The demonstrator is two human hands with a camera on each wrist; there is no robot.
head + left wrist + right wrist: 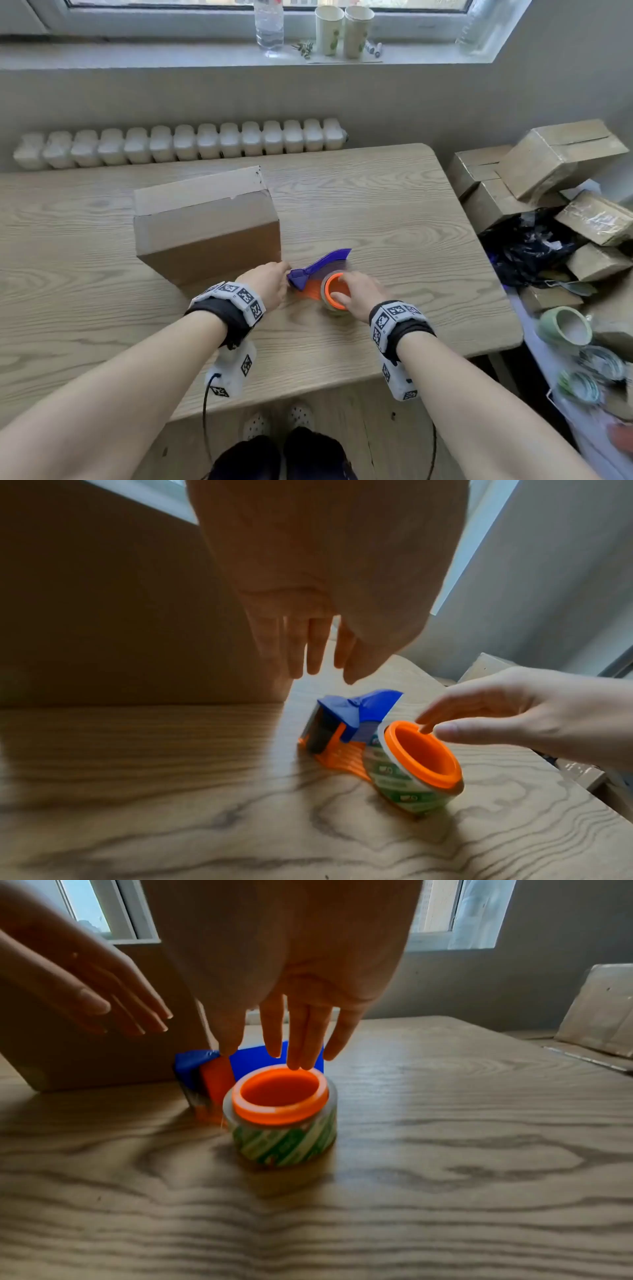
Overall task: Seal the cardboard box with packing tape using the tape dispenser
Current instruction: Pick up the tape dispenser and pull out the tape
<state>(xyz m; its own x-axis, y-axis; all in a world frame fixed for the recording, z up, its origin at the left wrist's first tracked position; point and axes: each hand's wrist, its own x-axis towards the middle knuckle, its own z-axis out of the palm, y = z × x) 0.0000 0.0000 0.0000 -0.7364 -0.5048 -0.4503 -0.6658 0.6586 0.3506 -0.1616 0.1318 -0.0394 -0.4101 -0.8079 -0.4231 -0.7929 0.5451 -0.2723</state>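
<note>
Head view: both hands, the left hand (269, 286) and the right hand (359, 294), are reaching with spread fingers for the tape dispenser (320, 279) lying near the cardboard box (205, 226); gripping the hub firmly looks wise.

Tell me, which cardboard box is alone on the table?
The plain brown cardboard box on the wooden table, beside the left hand. The other boxes are piled beyond the table's right edge.
</note>
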